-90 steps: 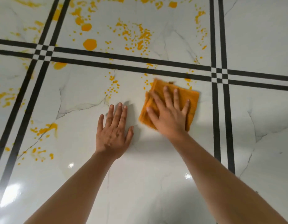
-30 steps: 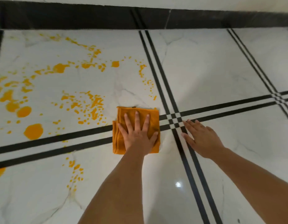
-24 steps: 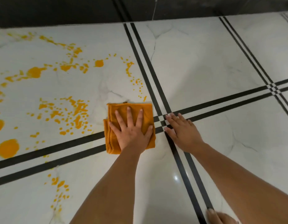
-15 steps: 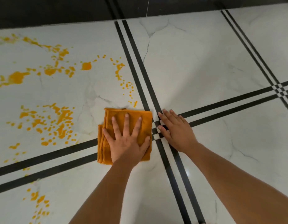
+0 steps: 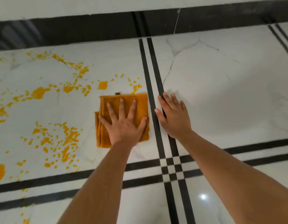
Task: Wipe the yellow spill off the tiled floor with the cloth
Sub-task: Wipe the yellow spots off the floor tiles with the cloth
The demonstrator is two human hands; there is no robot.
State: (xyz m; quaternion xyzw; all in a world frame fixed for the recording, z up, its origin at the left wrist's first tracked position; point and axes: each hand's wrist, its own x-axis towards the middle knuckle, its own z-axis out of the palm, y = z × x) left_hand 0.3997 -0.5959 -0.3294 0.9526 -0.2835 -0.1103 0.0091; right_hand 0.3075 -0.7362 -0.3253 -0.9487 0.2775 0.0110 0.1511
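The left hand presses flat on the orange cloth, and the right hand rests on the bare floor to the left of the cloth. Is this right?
Not quite. The head view shows the right hand on the floor to the right of the cloth, across the black stripes. The left hand does press flat on the cloth.

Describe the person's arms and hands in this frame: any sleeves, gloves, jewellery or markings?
Both forearms are bare as far as the frame shows, with no sleeve in view. The left hand and right hand wear no gloves. No rings, watch, bracelet or markings are visible on the fingers or wrists. Fingernails look short and unpainted.
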